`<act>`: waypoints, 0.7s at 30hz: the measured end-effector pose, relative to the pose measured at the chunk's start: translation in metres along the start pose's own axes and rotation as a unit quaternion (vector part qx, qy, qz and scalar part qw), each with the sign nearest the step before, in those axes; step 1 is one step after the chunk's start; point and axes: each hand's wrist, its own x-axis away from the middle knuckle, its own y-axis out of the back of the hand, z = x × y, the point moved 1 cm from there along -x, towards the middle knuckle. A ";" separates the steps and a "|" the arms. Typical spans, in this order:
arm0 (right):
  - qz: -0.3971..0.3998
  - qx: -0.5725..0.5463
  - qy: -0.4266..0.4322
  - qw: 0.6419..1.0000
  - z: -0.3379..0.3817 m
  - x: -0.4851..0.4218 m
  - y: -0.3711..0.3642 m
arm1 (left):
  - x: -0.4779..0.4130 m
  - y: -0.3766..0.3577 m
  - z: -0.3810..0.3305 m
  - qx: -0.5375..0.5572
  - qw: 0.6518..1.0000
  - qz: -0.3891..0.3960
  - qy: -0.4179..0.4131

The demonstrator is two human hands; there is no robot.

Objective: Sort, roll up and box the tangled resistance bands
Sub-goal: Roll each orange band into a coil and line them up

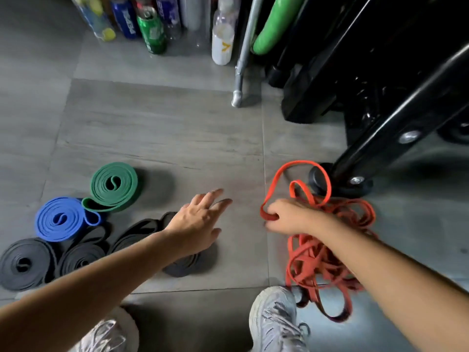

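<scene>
Right hand [286, 214]: fingers curled, pinching the end loop of an orange band [269, 216] at the near-left edge of the orange tangle [327, 252]. Left hand [198, 219]: fingers straight and spread, holding nothing, above a loosely wound dark band [189, 266] on the floor [162, 128].

Done so far, as we judge it: green roll [114, 186], blue roll [61, 218] and two grey rolls [24, 262] lie together at left. A loose black band [138, 231] lies beside them. We see no box.

Risks:
- One orange loop [304, 165] lies against the rubber foot [340, 185] of the black frame. We cannot tell if it passes round it. If it does, pulling would snag the band and stretch it.
- Pulling one end from the heap may tighten the knots rather than free a single band.
- The tangle reaches the right shoe [276, 321]. A foot on it would pin the bands.
- The left hand could nudge the dark band and unwind it.

Writing: the white bottle [222, 44] bears a yellow mark like a "Y". The blue bottle [127, 20] and green can [152, 31] carry white lettering, too blurred to read. We see no print on the bands.
</scene>
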 end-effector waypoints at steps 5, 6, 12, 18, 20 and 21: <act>-0.127 -0.133 0.006 0.983 0.021 0.111 0.097 | 0.008 0.102 -0.072 0.110 0.993 -0.001 -0.032; -0.152 -0.165 0.020 0.974 0.028 0.136 0.107 | 0.013 0.118 -0.091 0.143 0.988 0.008 -0.049; -0.346 -0.213 0.060 0.912 0.060 0.265 0.139 | 0.067 0.210 -0.178 0.214 0.971 -0.091 -0.064; -0.466 -0.323 0.096 0.818 0.086 0.344 0.144 | 0.146 0.290 -0.222 0.391 0.906 -0.145 -0.077; -0.472 -0.373 0.115 0.791 0.100 0.359 0.144 | 0.174 0.309 -0.231 0.422 0.889 -0.155 -0.086; -0.467 -0.395 0.128 0.780 0.107 0.366 0.144 | 0.187 0.317 -0.234 0.435 0.883 -0.153 -0.090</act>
